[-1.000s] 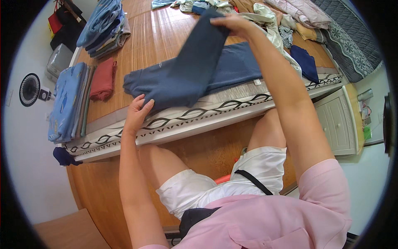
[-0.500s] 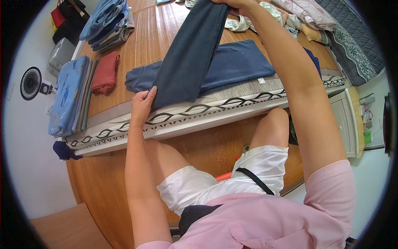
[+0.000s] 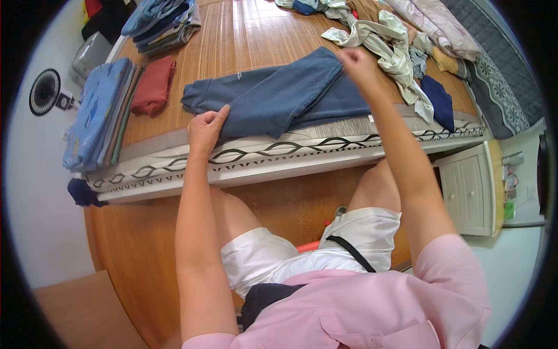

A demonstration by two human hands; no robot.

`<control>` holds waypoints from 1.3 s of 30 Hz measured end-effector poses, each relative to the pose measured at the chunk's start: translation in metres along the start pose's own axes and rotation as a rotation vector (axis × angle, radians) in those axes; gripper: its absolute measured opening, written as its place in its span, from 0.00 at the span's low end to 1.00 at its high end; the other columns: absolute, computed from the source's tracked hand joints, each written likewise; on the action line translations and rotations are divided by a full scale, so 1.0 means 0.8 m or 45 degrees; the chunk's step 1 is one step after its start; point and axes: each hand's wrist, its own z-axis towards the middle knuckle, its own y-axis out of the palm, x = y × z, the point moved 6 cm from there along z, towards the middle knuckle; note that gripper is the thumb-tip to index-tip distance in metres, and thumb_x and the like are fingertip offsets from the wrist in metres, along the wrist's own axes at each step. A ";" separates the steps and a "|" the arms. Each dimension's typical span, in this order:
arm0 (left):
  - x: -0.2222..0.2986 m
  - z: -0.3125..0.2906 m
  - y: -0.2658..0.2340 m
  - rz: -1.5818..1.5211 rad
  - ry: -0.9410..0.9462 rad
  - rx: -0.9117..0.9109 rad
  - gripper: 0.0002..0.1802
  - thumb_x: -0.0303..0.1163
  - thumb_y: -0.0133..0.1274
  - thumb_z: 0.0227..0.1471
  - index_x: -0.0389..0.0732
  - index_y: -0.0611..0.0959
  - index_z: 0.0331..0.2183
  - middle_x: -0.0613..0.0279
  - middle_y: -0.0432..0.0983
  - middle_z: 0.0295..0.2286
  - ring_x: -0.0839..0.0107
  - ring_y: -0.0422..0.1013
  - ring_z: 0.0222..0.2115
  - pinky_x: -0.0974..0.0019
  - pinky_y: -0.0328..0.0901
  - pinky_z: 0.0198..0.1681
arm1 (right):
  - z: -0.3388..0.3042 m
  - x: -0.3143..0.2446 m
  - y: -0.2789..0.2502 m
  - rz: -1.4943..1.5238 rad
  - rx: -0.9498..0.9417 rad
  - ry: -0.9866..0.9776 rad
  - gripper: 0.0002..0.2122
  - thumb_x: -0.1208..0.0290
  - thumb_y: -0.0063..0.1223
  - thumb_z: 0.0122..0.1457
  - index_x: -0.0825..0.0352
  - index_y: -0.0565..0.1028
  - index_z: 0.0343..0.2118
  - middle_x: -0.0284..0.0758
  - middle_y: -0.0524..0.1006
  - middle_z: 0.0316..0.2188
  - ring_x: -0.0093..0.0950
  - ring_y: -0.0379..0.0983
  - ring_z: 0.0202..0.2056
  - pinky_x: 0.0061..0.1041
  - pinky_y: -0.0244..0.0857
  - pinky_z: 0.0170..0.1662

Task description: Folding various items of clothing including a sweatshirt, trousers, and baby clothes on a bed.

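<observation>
Blue trousers [image 3: 285,93] lie across the near edge of the bed, with one leg folded slantwise over the rest. A ribbed cuff shows at their left end. My left hand [image 3: 206,129] is closed, pinching the near left edge of the folded leg between thumb and fingers. Farther off and to the right, my right hand [image 3: 358,68] is closed at the far right corner of that leg; its fingers are slightly blurred.
Left of the trousers are a folded red cloth [image 3: 153,87], a blue folded stack [image 3: 96,110] and another clothes pile [image 3: 163,26]. Loose white clothing [image 3: 392,52] and a navy garment [image 3: 437,102] lie to the right. A white cabinet [image 3: 465,192] stands beside the bed.
The raised trouser leg has come down onto the rest of the trousers. My right hand has moved nearer and lower with its end. My left hand keeps its pinch.
</observation>
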 end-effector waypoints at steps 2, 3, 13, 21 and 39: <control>-0.003 -0.010 -0.024 0.060 -0.016 0.065 0.26 0.54 0.59 0.48 0.36 0.84 0.21 0.70 0.70 0.13 0.80 0.65 0.18 0.71 0.61 0.25 | -0.113 -0.068 0.046 0.212 -0.608 0.316 0.12 0.61 0.59 0.55 0.66 0.79 0.32 0.28 0.77 0.23 0.18 0.72 0.23 0.20 0.67 0.26; 0.011 -0.008 -0.016 0.093 -0.016 0.039 0.26 0.53 0.59 0.48 0.37 0.84 0.21 0.69 0.71 0.13 0.79 0.66 0.19 0.70 0.61 0.26 | -0.155 -0.078 0.048 0.237 -0.674 0.419 0.12 0.62 0.58 0.55 0.67 0.79 0.31 0.29 0.77 0.23 0.18 0.73 0.22 0.19 0.68 0.25; -0.001 -0.004 0.002 0.003 -0.013 0.033 0.26 0.55 0.59 0.47 0.38 0.86 0.23 0.64 0.75 0.15 0.75 0.70 0.21 0.69 0.64 0.30 | -0.254 -0.101 0.126 0.681 -0.554 0.666 0.13 0.69 0.57 0.56 0.75 0.71 0.37 0.34 0.77 0.22 0.21 0.75 0.21 0.18 0.68 0.21; 0.007 -0.007 -0.001 0.005 0.096 0.086 0.25 0.51 0.60 0.49 0.39 0.81 0.17 0.77 0.63 0.13 0.83 0.57 0.18 0.73 0.52 0.21 | -0.258 -0.096 0.130 0.476 -0.757 0.740 0.10 0.66 0.56 0.58 0.68 0.72 0.26 0.31 0.74 0.19 0.19 0.72 0.18 0.18 0.65 0.20; 0.001 -0.024 -0.014 -0.327 0.273 0.514 0.22 0.38 0.52 0.55 0.35 0.75 0.14 0.69 0.62 0.11 0.80 0.57 0.17 0.71 0.54 0.23 | 0.043 0.060 -0.022 -0.299 -0.178 0.316 0.21 0.55 0.55 0.56 0.69 0.76 0.44 0.39 0.79 0.35 0.28 0.76 0.36 0.26 0.69 0.37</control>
